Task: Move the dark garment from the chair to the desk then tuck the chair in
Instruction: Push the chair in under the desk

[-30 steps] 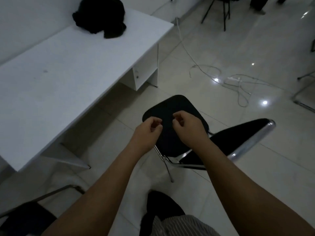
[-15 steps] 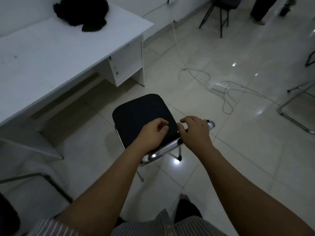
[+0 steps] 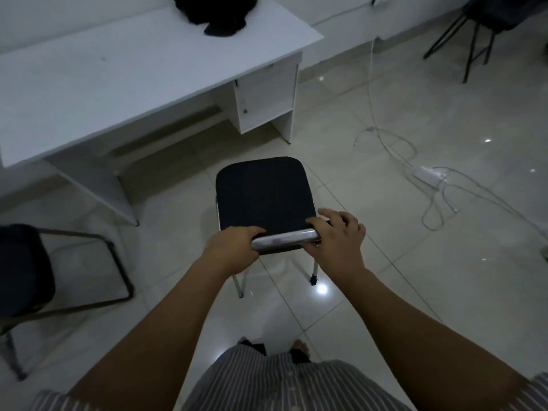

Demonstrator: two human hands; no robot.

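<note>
The dark garment lies crumpled on the far right end of the white desk. A black-seated chair with a chrome frame stands on the floor in front of the desk's open leg space, its seat facing the desk. My left hand is wrapped around the left end of the chrome top bar of the chair's back. My right hand holds the bar's right end, some fingers lifted. The chair stands a little short of the desk, not under it.
A second dark chair with a thin metal frame stands at the left. White cables and a power strip lie on the tiled floor to the right. Another black chair stands at the far right. A drawer unit closes the desk's right end.
The chair has turned so that its seat faces the desk. Both hands have gone from hovering over it to gripping the chrome top bar. My view has shifted back and up.
</note>
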